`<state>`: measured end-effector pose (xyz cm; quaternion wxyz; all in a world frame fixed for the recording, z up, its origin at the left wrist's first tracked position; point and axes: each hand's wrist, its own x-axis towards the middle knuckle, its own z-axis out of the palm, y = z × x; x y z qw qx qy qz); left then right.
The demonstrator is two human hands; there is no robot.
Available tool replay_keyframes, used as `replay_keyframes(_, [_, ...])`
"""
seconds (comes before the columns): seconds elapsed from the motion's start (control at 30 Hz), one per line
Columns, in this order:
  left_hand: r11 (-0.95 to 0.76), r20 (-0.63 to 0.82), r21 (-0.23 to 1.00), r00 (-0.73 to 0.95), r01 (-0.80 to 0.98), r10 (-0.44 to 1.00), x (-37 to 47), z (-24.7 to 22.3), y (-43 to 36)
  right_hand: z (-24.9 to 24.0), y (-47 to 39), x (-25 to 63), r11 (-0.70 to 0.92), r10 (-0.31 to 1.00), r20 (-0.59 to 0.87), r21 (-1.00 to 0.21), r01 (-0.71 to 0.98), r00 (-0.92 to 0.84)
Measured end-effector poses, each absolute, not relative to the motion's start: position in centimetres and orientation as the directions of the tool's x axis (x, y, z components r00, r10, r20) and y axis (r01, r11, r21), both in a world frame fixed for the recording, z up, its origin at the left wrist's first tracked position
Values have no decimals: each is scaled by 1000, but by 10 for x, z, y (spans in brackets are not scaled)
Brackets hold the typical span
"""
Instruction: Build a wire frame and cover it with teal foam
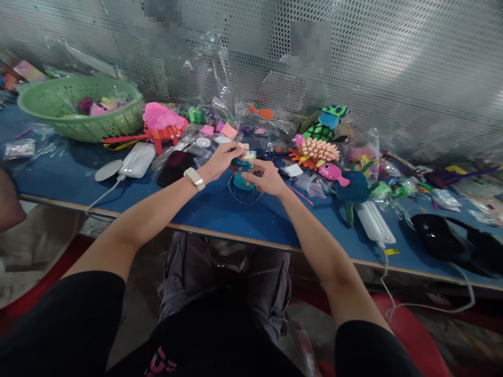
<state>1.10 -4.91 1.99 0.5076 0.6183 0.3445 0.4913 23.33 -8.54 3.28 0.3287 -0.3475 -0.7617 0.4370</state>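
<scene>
At the middle of the blue table (220, 217), my left hand (225, 159) has its fingers pressed together at a small teal packet (244, 163). My right hand (267, 177) faces it from the right, its fingertips at the same packet and its thumb apart below. Under the fingers a teal-blue clay piece (242, 181) lies on a clear round thing with a thin outline. Exactly what the left fingertips pinch is too small to tell.
A green basket (58, 123) stands at the back left, near a white power bank (137, 159) and a dark phone (176, 167). Clay animals (318, 149) and plastic bags line the back. A second power bank (374, 222) and black goggles (436, 235) lie right. Someone's arm (8, 201) shows left.
</scene>
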Motion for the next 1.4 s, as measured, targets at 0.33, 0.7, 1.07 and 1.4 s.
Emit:
replay_keyframes(0.33, [-126, 141, 989, 229, -76, 963, 17, 34, -62, 32, -83, 230, 401, 842, 292, -901, 165, -454])
replay_keyframes(0.7, [54, 19, 973, 306, -227, 952, 25, 36, -70, 21, -77, 231, 412, 857, 359, -908, 73, -371])
replay_keyframes(1.07, [93, -11, 963, 313, -251, 950, 24, 42, -74, 22, -76, 234, 452, 862, 404, -886, 104, -306])
replay_keyframes(1.4, [122, -38, 957, 303, -263, 952, 25, 47, -75, 26, -77, 232, 511, 838, 458, -849, 133, -298])
